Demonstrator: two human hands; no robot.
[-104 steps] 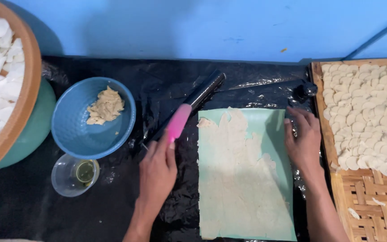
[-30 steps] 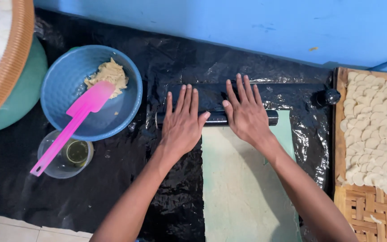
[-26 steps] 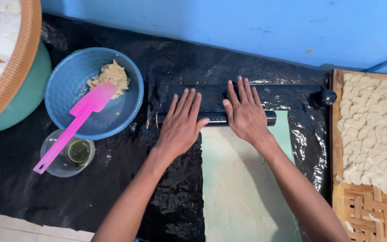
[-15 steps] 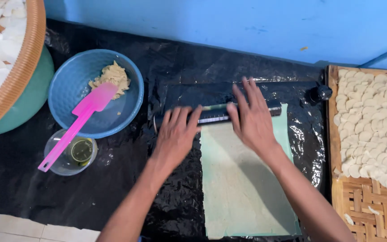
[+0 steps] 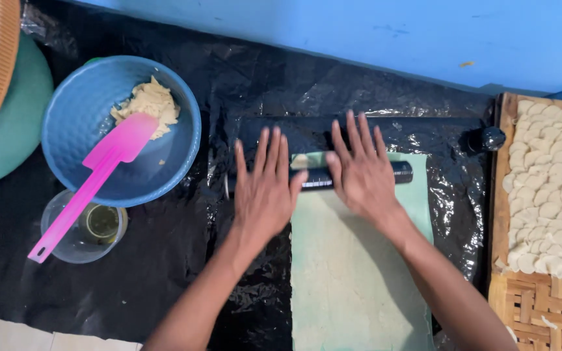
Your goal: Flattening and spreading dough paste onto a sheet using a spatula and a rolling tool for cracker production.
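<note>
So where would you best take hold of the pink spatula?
Probably by the handle of the pink spatula, coming from the lower left. Its blade lies in the blue bowl against the dough, while the long narrow handle slants out over the bowl's rim, past the clear cup, free of both.

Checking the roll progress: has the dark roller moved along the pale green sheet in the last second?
Yes. The dark roller, under both flat hands, has come toward the person, off the black plastic and onto the sheet's far end.
</note>
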